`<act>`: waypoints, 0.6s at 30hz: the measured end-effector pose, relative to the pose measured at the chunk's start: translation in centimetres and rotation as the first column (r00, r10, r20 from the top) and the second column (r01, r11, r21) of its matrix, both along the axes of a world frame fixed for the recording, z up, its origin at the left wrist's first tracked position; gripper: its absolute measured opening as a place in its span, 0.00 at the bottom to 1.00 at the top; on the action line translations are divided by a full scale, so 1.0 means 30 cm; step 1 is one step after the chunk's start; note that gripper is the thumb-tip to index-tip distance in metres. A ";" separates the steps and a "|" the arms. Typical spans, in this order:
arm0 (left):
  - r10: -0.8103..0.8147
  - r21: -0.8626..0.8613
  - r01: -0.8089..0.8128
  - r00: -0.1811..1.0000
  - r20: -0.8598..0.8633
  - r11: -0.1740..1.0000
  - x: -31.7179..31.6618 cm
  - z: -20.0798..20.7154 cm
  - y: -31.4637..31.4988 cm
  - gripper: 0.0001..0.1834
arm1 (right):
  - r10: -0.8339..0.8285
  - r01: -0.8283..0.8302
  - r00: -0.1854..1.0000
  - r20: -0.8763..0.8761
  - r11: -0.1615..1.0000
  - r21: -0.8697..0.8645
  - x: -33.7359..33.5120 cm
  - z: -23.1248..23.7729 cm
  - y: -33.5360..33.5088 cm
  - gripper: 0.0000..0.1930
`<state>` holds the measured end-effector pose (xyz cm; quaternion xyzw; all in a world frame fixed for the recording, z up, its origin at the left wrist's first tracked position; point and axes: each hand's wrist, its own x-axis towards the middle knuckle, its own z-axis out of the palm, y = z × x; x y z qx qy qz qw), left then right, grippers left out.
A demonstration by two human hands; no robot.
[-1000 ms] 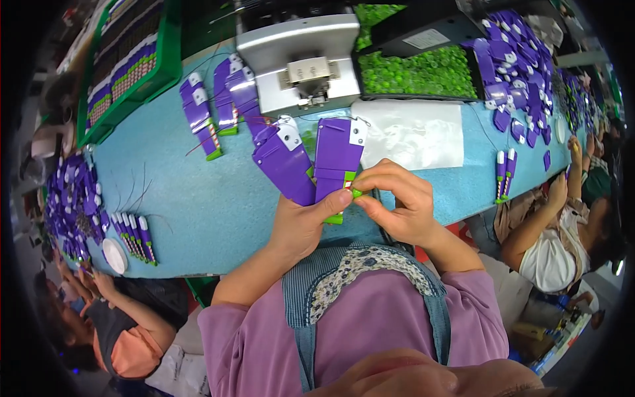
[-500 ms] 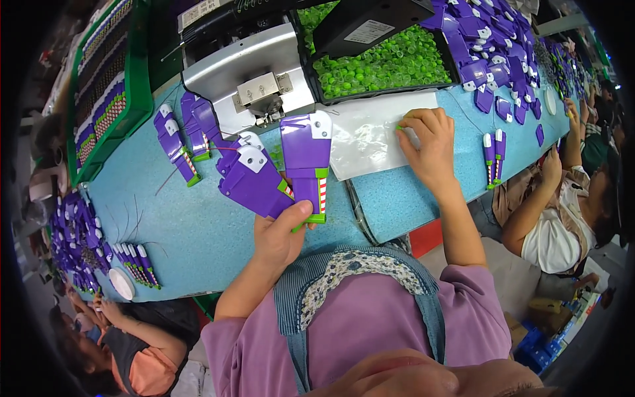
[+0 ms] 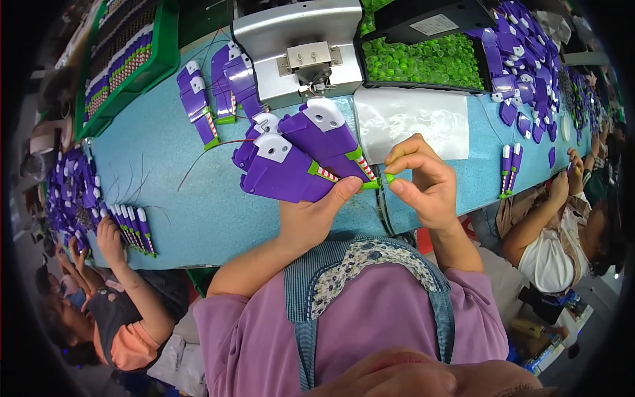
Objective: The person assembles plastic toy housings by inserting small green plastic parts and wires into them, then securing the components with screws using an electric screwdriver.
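Observation:
My left hand (image 3: 309, 221) is closed around a fanned bunch of flat purple plastic parts with white ends. The front purple part (image 3: 281, 173) overlaps another purple part (image 3: 321, 135), and both have red-and-white striped strips and green edging. A thin dark red wire trails left from the bunch. Close by on the right, my right hand (image 3: 426, 188) pinches a small green plastic piece (image 3: 389, 177) between thumb and forefinger. That piece is beside the green end of the farther purple part; whether they touch, I cannot tell.
Beyond my hands stands a metal machine (image 3: 311, 26), with a tray of green pieces (image 3: 423, 63) to its right. A white plastic sheet (image 3: 423, 122) lies before the tray. Left are loose purple parts (image 3: 196, 99) and a green crate (image 3: 169, 46); a purple pile (image 3: 522, 73) is far right. People work on both sides.
My right hand has come left and nearer from the white sheet, carrying the green piece to the bunch. The purple parts in my left hand have tilted rightward. A co-worker's hand at left has reached forward.

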<state>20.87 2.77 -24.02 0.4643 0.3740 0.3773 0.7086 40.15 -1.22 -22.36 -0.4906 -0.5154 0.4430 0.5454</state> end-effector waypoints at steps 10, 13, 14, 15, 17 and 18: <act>0.053 0.138 -0.038 0.993 -0.109 0.990 0.007 0.015 -0.004 0.10 | 0.026 -0.023 0.995 0.091 0.999 -0.040 -0.013 -0.028 -0.011 0.07; 0.056 0.032 -0.053 0.993 -0.100 0.998 -0.012 0.007 -0.010 0.10 | 0.055 -0.053 0.998 0.020 0.995 -0.083 -0.031 -0.054 -0.008 0.07; 0.056 0.046 -0.051 0.991 -0.118 0.998 -0.017 0.005 -0.002 0.10 | 0.066 -0.065 0.998 0.007 0.993 -0.099 -0.036 -0.057 -0.003 0.06; 0.058 0.059 -0.050 0.989 -0.136 0.997 -0.025 0.003 0.006 0.11 | 0.079 -0.080 0.997 -0.007 0.990 -0.114 -0.042 -0.060 0.003 0.06; 0.116 -0.017 -0.117 0.992 -0.055 0.993 -0.044 0.013 0.024 0.12 | 0.079 -0.076 0.997 0.019 0.990 -0.120 -0.060 -0.066 0.034 0.06; 0.175 -0.096 -0.172 0.984 0.032 0.981 -0.056 0.023 0.036 0.13 | 0.073 -0.066 0.996 0.053 0.990 -0.124 -0.070 -0.066 0.048 0.05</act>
